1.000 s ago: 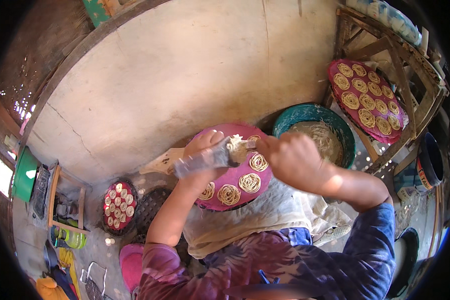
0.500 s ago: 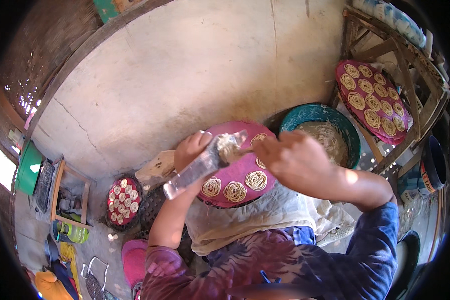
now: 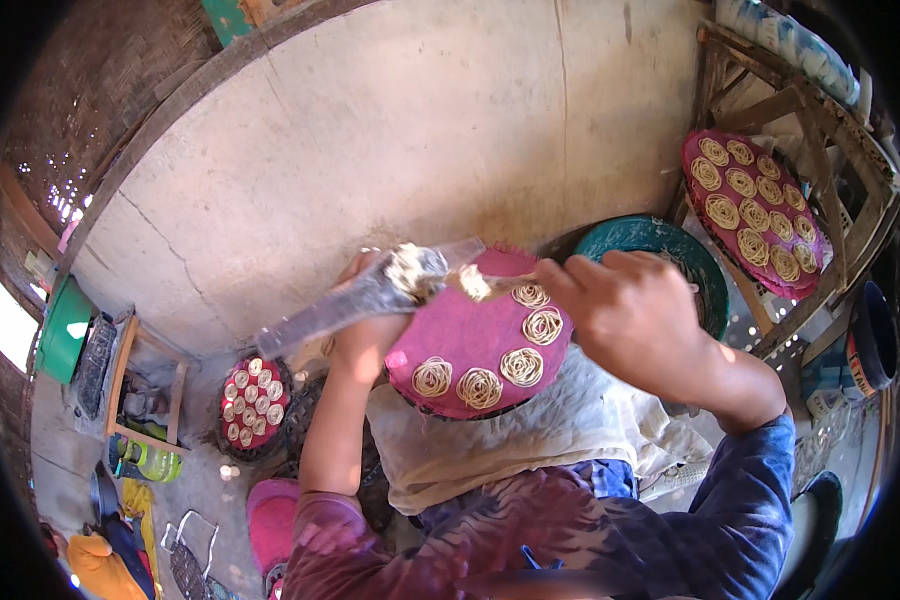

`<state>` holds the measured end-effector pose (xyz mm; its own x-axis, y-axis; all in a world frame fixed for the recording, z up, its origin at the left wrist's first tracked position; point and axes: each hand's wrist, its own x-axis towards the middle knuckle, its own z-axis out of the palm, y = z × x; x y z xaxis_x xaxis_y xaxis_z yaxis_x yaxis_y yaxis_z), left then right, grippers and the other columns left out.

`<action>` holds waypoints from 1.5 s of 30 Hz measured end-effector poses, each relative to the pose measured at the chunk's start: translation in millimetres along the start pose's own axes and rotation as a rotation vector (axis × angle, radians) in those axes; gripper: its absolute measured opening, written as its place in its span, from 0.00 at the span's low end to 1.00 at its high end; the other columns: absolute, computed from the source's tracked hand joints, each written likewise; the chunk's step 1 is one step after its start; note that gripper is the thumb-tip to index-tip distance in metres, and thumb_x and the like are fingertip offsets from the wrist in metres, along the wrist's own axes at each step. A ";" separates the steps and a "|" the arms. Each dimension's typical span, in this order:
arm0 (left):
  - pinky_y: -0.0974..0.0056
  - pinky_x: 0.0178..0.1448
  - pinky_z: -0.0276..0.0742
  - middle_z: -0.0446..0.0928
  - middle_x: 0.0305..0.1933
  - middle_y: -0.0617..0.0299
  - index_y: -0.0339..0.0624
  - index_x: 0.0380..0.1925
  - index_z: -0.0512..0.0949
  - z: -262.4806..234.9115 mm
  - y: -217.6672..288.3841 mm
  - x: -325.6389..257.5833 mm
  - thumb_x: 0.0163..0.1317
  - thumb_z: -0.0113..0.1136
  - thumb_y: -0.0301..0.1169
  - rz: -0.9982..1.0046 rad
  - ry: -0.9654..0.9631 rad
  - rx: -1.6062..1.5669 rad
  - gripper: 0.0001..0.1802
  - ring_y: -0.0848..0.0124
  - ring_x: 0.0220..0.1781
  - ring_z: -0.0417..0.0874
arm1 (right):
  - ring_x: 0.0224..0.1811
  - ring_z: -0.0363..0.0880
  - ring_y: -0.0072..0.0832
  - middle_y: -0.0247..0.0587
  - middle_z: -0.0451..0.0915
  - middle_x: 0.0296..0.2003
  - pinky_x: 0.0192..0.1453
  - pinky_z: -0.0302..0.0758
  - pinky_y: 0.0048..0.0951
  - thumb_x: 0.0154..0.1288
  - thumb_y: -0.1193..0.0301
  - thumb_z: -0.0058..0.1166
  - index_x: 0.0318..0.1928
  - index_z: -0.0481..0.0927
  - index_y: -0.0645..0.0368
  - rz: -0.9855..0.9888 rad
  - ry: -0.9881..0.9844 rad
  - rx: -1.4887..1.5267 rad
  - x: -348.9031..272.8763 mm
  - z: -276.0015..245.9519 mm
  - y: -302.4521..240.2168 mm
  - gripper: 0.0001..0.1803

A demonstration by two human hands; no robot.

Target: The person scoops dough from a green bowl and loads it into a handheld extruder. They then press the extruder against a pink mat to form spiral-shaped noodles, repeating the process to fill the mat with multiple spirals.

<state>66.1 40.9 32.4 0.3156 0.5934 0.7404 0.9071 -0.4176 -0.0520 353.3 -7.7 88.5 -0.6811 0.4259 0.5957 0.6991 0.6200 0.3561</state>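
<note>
The concrete wall (image 3: 400, 130) fills the upper half of the view. Below it, at centre, a round magenta tray (image 3: 460, 340) rests tilted on the person's lap over a pale cloth (image 3: 530, 440). Five noodle coils (image 3: 522, 366) lie along the tray's right and lower parts; the upper-left area of the tray is bare.

To the right, a teal basin (image 3: 660, 245) sits just behind the tray, partly hidden by the right hand. Farther right, a second magenta tray (image 3: 752, 212) loaded with coils lies on a wooden rack (image 3: 830, 140). At lower left, a small dark tray (image 3: 253, 402) of coils rests on the floor, well apart from the lap tray.

The left forearm rises from the lower edge, elbow bent, to the tray's left rim. The left hand (image 3: 365, 320) is closed in a firm grip around a clear plastic bag (image 3: 355, 300), which extends diagonally from lower left to upper right. The bag's upper end holds pale noodle dough (image 3: 415, 270) above the tray's top edge.

The right arm, in a blue sleeve (image 3: 740, 520), enters from lower right, wrist bent inward. The right hand (image 3: 635, 315) is clenched, its fingers pinching a pale noodle strand (image 3: 475, 283) at the tray's upper rim, just beside the bag's dough end.
</note>
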 end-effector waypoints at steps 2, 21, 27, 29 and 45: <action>0.56 0.37 0.78 0.75 0.29 0.58 0.46 0.31 0.77 -4.5 13.1 -4.2 0.46 0.66 0.28 0.062 0.000 -0.035 0.11 0.57 0.31 0.78 | 0.23 0.77 0.24 0.32 0.75 0.24 0.26 0.73 0.27 0.53 0.70 0.53 0.38 0.80 0.58 -0.043 -0.006 -0.017 2.3 8.6 -7.3 0.11; 0.53 0.43 0.76 0.76 0.29 0.57 0.45 0.25 0.77 13.7 -0.8 -23.3 0.46 0.66 0.30 -0.200 0.082 0.040 0.07 0.55 0.35 0.78 | 0.36 0.77 0.45 0.55 0.75 0.39 0.42 0.75 0.35 0.64 0.87 0.44 0.70 0.64 0.56 0.543 0.031 1.084 -17.3 103.2 -106.8 0.33; 0.54 0.40 0.77 0.76 0.30 0.57 0.46 0.26 0.77 16.4 -18.9 -25.8 0.47 0.65 0.30 -0.161 0.168 0.104 0.07 0.56 0.33 0.78 | 0.40 0.80 0.47 0.58 0.79 0.40 0.42 0.77 0.38 0.67 0.83 0.45 0.67 0.67 0.62 0.585 -0.052 1.277 -43.6 103.7 -72.8 0.27; 0.54 0.41 0.78 0.77 0.31 0.57 0.45 0.27 0.78 21.7 -16.3 -24.3 0.46 0.64 0.30 -0.108 0.169 0.188 0.07 0.56 0.34 0.78 | 0.36 0.78 0.39 0.56 0.78 0.35 0.39 0.76 0.34 0.68 0.83 0.45 0.66 0.68 0.64 0.599 -0.017 1.300 -38.2 106.8 -78.0 0.25; 0.50 0.55 0.70 0.76 0.47 0.48 0.31 0.50 0.74 -98.9 -89.0 -91.6 0.59 0.64 0.43 -0.182 0.086 -0.152 0.27 0.56 0.50 0.77 | 0.72 0.58 0.50 0.60 0.60 0.69 0.74 0.56 0.47 0.70 0.59 0.51 0.72 0.58 0.62 1.147 -0.613 -0.047 -179.4 87.8 45.4 0.36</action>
<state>-71.1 -44.3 35.4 0.1203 0.6099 0.7833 0.8925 -0.4119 0.1836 488.2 1.9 -65.4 0.3269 0.9321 0.1561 0.9440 -0.3141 -0.1015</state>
